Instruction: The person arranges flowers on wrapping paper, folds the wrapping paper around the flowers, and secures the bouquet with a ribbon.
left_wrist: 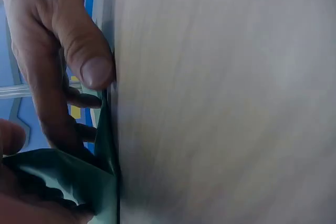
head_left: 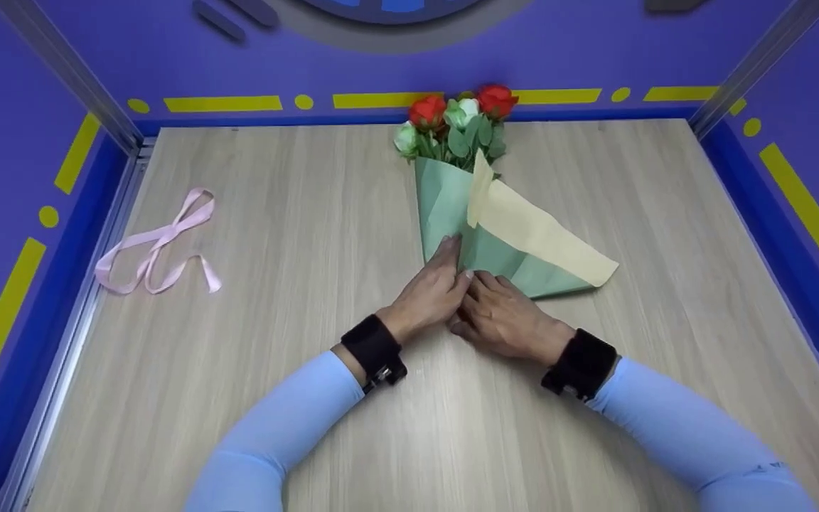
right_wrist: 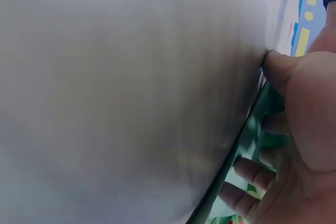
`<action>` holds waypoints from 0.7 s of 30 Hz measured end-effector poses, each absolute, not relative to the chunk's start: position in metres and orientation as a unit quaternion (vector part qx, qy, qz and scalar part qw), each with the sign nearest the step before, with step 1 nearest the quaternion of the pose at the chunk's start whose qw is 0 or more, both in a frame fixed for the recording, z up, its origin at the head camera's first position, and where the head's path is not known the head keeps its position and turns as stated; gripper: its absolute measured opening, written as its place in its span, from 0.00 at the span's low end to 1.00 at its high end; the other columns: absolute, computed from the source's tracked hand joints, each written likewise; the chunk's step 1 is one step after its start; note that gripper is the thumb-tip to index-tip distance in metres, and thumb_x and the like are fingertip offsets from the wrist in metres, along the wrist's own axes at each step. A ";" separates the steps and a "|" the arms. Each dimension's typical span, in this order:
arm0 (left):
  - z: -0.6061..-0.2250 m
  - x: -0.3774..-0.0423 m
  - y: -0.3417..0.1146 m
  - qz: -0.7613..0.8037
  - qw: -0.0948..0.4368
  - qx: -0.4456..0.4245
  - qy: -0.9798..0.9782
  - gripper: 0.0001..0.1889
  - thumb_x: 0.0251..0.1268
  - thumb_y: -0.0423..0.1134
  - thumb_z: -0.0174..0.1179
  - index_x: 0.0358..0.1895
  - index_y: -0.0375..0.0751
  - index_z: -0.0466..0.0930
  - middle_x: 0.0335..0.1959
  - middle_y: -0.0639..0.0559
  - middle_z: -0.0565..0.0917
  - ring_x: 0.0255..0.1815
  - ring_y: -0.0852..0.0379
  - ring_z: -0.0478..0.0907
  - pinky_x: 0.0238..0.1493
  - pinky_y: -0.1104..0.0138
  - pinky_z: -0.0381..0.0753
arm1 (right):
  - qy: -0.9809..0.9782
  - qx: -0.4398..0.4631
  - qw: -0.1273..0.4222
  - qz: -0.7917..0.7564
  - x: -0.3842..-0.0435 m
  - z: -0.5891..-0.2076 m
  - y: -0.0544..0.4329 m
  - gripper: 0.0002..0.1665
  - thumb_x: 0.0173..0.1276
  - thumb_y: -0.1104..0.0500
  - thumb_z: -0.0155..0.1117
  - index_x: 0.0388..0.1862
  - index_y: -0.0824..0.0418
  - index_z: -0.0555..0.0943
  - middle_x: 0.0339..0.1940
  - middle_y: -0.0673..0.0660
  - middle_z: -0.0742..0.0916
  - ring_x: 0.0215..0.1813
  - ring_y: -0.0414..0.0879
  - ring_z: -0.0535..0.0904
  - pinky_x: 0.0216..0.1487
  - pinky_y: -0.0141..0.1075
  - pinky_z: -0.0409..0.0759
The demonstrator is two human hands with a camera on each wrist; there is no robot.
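Bouquet of red and pale flowers lies in the middle of the far half of the table, its heads at the far edge and its stem end toward the near side; wrapping paper, green on one face and cream on the other, sits around the stems; its left part stands green against the flowers, a narrow cream strip rises along the middle, and on the right a broad flap spreads out, cream along its far border.

The left hand rests on the green paper at the near left, its fingers stretched and together, pointing far; whether its thumb pinches a fold I cannot tell; the right hand is just beside it, bent fingers gripping the near, narrow end of the paper, the hands touching or almost so; the right wrist view shows a thumb tip low at the table surface.

A pink ribbon lies in loose loops on the far left of the table, well apart from both hands; black wristbands and light blue sleeves cover the person's wrists and forearms; purple walls with yellow marks stand left, right and far.
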State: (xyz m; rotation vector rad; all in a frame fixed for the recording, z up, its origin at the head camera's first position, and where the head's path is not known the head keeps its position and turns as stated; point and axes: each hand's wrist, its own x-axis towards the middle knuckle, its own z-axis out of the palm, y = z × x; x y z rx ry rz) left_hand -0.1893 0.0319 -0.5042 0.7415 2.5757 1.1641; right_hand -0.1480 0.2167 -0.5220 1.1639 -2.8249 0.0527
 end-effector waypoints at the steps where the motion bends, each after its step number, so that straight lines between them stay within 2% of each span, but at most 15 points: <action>1: -0.504 -0.190 0.032 0.382 0.108 0.257 0.881 0.32 0.87 0.42 0.44 0.85 0.32 0.50 0.86 0.35 0.52 0.89 0.40 0.42 0.86 0.45 0.46 | -0.924 0.381 0.037 0.017 -0.148 -0.522 0.217 0.41 0.81 0.39 0.58 0.74 0.70 0.72 0.65 0.67 0.81 0.65 0.63 0.76 0.57 0.54 0.79; 5: -0.504 -0.193 0.031 0.340 0.116 0.272 0.893 0.29 0.88 0.46 0.41 0.85 0.47 0.56 0.88 0.41 0.51 0.88 0.37 0.37 0.82 0.33 0.42 | -0.924 0.381 0.017 0.022 -0.148 -0.520 0.218 0.40 0.81 0.39 0.57 0.75 0.69 0.72 0.69 0.68 0.78 0.67 0.63 0.74 0.59 0.55 0.78; 7: -0.503 -0.196 0.032 0.335 0.127 0.277 0.892 0.29 0.88 0.47 0.40 0.86 0.51 0.56 0.88 0.41 0.49 0.88 0.36 0.35 0.82 0.33 0.43 | -0.924 0.382 0.016 0.027 -0.149 -0.520 0.217 0.39 0.81 0.39 0.57 0.75 0.68 0.73 0.69 0.68 0.78 0.66 0.63 0.74 0.58 0.55 0.78; 13: -0.501 -0.200 0.036 0.324 0.154 0.278 0.891 0.29 0.89 0.51 0.37 0.87 0.55 0.54 0.88 0.39 0.45 0.88 0.32 0.34 0.82 0.34 0.44 | -0.924 0.382 0.013 0.032 -0.149 -0.519 0.219 0.39 0.80 0.39 0.59 0.75 0.67 0.73 0.71 0.69 0.76 0.67 0.63 0.74 0.58 0.54 0.77; 17: -0.498 -0.200 0.040 0.304 0.174 0.266 0.898 0.35 0.87 0.58 0.38 0.88 0.54 0.43 0.89 0.39 0.42 0.88 0.34 0.31 0.83 0.35 0.42 | -0.926 0.375 -0.010 0.046 -0.146 -0.519 0.225 0.45 0.79 0.40 0.61 0.80 0.70 0.66 0.76 0.71 0.73 0.75 0.63 0.71 0.68 0.55 0.75; 19: -0.496 -0.201 0.039 0.309 0.190 0.261 0.895 0.41 0.84 0.60 0.42 0.89 0.51 0.38 0.89 0.39 0.38 0.88 0.36 0.27 0.84 0.37 0.39 | -0.926 0.372 -0.024 0.062 -0.145 -0.519 0.227 0.45 0.78 0.40 0.63 0.79 0.70 0.66 0.75 0.71 0.74 0.74 0.63 0.73 0.71 0.55 0.74; 21: -0.494 -0.204 0.035 0.328 0.206 0.256 0.886 0.44 0.81 0.59 0.44 0.88 0.50 0.34 0.89 0.40 0.36 0.88 0.38 0.25 0.85 0.40 0.37 | -0.926 0.368 -0.037 0.077 -0.144 -0.519 0.228 0.45 0.78 0.40 0.64 0.79 0.69 0.66 0.74 0.69 0.76 0.73 0.62 0.75 0.72 0.54 0.74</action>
